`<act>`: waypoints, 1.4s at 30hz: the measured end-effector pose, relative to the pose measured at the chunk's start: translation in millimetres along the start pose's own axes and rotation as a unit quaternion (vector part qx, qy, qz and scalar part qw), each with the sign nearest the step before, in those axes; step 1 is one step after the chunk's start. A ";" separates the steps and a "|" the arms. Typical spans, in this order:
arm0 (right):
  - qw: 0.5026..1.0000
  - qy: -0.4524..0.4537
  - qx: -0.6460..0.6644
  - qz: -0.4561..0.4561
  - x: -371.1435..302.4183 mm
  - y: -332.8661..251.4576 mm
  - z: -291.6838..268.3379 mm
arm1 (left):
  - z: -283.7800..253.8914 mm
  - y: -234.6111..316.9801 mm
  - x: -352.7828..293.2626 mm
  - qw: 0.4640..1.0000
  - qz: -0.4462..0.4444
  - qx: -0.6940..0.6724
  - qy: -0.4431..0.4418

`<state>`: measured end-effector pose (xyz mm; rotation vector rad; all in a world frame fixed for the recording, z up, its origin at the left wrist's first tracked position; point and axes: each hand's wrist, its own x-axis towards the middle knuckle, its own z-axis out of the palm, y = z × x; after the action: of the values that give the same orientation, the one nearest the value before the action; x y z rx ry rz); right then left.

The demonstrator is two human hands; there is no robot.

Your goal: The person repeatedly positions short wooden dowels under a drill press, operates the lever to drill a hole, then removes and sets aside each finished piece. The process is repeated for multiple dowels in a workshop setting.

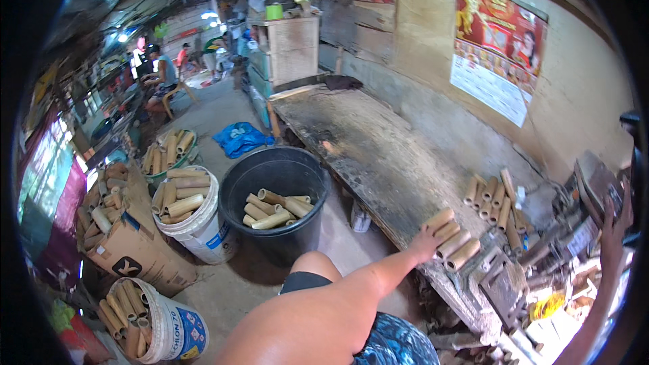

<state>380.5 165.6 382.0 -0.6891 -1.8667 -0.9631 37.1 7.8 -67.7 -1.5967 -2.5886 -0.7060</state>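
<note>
My left hand (pixel 424 242) reaches across to the near end of the long wooden bench, its fingers closed around a short bamboo tube (pixel 439 219). More cut bamboo tubes (pixel 463 255) lie side by side next to it. At the far right, in shadow, my right hand (pixel 616 220) is raised with fingers stretched upward and apart, beside a dark upright machine part (pixel 633 162). Whether it touches that part cannot be made out. Between my hands stands a worn metal machine (pixel 503 284), and behind it several bamboo tubes (pixel 497 196) are stacked against the wall.
Left of the wooden bench (pixel 351 128) stands a large black tub (pixel 233 192) holding bamboo tubes. White buckets (pixel 220 247) (pixel 179 331), a cardboard box (pixel 138 260) and a green-rimmed basket (pixel 196 157) hold more. A blue plastic bag (pixel 240 139) lies on the floor. Other people (pixel 164 71) are farther back.
</note>
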 end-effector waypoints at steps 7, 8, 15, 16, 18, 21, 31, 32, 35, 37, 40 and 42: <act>0.998 0.049 0.046 -0.012 1.5 -23.0 -27.8 | 3.5 -6.6 -3.8 0.991 0.001 -0.113 0.065; 0.998 0.001 0.061 0.024 2.3 -27.9 -35.1 | 2.1 -5.0 -9.3 0.973 -0.045 -0.204 0.099; 0.989 -0.025 0.122 0.077 2.0 -57.7 -75.5 | -24.2 -3.8 -27.2 0.669 -0.291 -0.682 0.057; 0.987 -0.064 0.120 0.088 3.1 -57.6 -80.0 | -30.4 -3.9 -31.6 0.650 -0.279 -0.704 0.058; 0.985 -0.092 0.118 0.089 4.4 -57.4 -84.9 | -46.2 -2.3 -40.3 0.616 -0.264 -0.739 0.071; 0.981 -0.087 0.150 0.092 2.1 -53.8 -84.2 | -83.4 -3.4 -54.6 0.603 -0.208 -0.770 0.024; 0.892 -0.194 0.359 0.193 -182.2 -102.1 -115.7 | -181.4 59.2 -84.2 0.803 0.128 -0.582 -0.012; 0.859 -0.224 0.390 0.244 -195.4 -108.1 -108.4 | -183.5 72.5 -81.9 0.833 0.193 -0.518 0.016; 0.763 -0.269 0.466 0.357 -222.7 -111.7 -83.8 | -185.0 107.2 -79.5 0.857 0.285 -0.430 0.011; 0.749 -0.286 0.456 0.387 -234.0 -105.4 -71.0 | -179.9 126.9 -75.6 0.864 0.313 -0.395 0.009; 0.719 -0.297 0.475 0.412 -243.4 -97.4 -54.1 | -168.4 145.6 -66.9 0.860 0.310 -0.405 -0.011; 0.732 -0.290 0.465 0.405 -246.4 -92.9 -45.8 | -159.9 151.2 -62.2 0.855 0.302 -0.422 -0.017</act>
<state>438.9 59.5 143.7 -1.0476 -1.9019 0.8335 161.2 -49.6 115.7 -2.4276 -1.6027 -1.8551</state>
